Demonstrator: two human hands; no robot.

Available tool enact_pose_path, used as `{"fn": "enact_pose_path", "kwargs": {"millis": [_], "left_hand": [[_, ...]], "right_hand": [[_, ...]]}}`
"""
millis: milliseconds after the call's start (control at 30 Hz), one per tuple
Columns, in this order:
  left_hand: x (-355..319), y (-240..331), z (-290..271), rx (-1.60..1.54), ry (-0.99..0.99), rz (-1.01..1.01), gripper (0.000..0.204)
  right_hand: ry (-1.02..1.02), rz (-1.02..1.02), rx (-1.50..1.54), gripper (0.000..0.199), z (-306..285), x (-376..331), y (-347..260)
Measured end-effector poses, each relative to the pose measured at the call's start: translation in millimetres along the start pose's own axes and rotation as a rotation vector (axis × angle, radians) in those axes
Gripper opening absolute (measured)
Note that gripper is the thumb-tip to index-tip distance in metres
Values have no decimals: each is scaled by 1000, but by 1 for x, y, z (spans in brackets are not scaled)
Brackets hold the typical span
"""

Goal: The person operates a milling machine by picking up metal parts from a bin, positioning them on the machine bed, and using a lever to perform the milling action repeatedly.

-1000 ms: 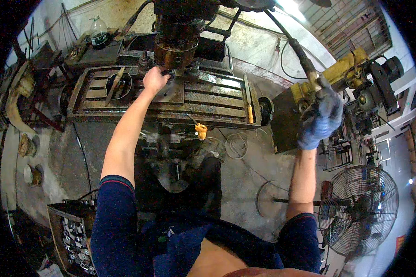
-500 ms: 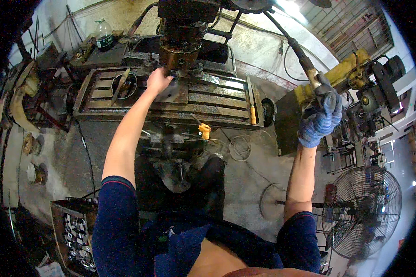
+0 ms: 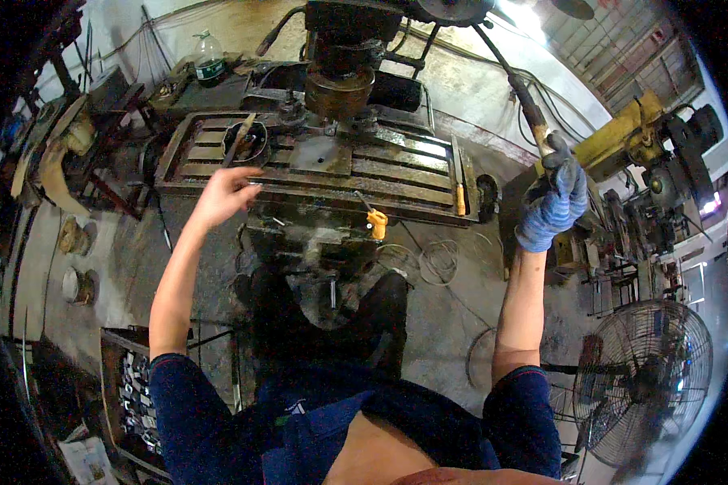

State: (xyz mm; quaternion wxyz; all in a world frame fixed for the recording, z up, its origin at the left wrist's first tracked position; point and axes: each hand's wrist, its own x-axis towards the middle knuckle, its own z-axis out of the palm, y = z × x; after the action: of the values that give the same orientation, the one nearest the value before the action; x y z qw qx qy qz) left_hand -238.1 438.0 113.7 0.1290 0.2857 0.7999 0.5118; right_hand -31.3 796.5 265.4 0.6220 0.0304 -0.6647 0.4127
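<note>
My bare left hand (image 3: 225,198) hovers at the front edge of the slotted machine table (image 3: 404,179), just below a dark bowl (image 3: 255,144) with a brush-like tool (image 3: 241,136) lying across it. Its fingers are loosely bent, with thumb and forefinger apart; I make out nothing held between them. Up on the right, my right hand (image 3: 554,202), in a blue and grey glove, wraps round the end of a long lever (image 3: 526,101) that slopes down from the machine head. The dark, round spindle (image 3: 340,89) stands over the middle of the table, above a flat plate (image 3: 322,155).
A yellow-handled tool (image 3: 377,225) hangs at the table's front, and another yellow handle (image 3: 461,200) lies at its right end. A large fan (image 3: 643,384) stands at lower right. A box of metal parts (image 3: 137,396) sits lower left. A plastic bottle (image 3: 209,61) stands behind.
My left hand has drawn back from beneath the spindle, toward me and to the left. My right hand keeps its grip on the lever. The whole view has shifted slightly.
</note>
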Motion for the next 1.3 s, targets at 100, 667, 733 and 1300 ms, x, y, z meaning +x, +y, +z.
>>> {"fn": "enact_pose_path", "kwargs": {"millis": [100, 667, 733, 1300], "left_hand": [[-52, -12, -35, -24, 79, -39, 31], [-419, -112, -178, 387, 864, -749, 28], [-434, -115, -169, 410, 910, -845, 31], [-406, -239, -160, 947, 385, -1267, 24]], "right_hand": [[-13, -19, -17, 36, -1, -3, 3], [-115, -829, -875, 13, -48, -13, 74], [-117, -830, -783, 11, -33, -19, 63], [-148, -862, -1030, 17, -40, 14, 36]]}}
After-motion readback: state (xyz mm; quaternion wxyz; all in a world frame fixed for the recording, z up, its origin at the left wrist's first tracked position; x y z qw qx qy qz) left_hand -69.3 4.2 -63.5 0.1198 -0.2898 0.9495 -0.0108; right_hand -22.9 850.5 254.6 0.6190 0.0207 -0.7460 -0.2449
